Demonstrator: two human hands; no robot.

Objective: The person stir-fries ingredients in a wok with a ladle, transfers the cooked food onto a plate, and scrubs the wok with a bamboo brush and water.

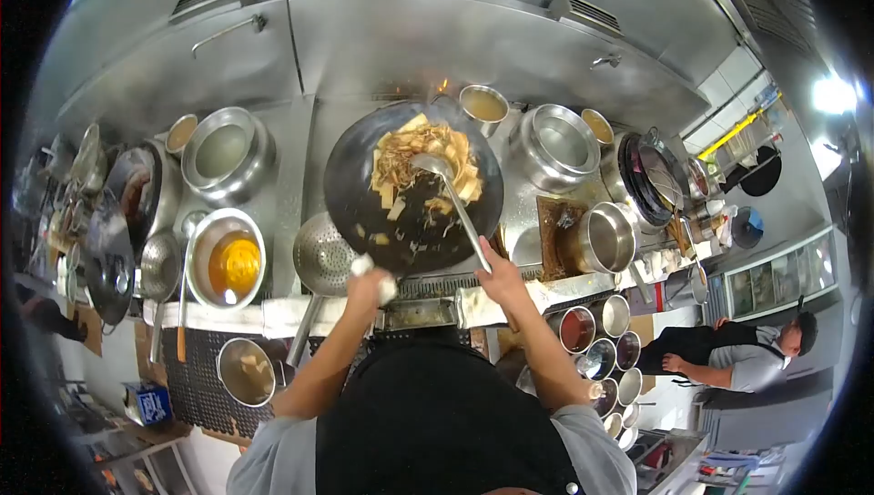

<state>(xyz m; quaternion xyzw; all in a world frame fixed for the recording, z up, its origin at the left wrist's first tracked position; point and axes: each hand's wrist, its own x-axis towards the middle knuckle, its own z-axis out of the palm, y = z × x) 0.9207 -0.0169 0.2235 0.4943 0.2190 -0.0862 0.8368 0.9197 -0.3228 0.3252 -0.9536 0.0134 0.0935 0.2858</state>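
Note:
A large black wok (360,176) sits on the stove, with pale sliced pieces and brown strands of food (391,154) mostly in its upper part. My right hand (501,278) is closed round the handle of a metal ladle (462,208), whose bowl rests among the food. At the wok's lower left edge, my left hand (367,288) is wrapped round a white cloth (386,289); the wok's handle cannot be made out there. Just left of that hand lies a perforated metal strainer (324,254).
A bowl of orange-yellow liquid (212,266) stands left, near a large metal pot (190,163). Right are another large pot (592,154), an empty-looking pot (608,236) and several sauce containers (576,329). Another person (742,354) stands at far right.

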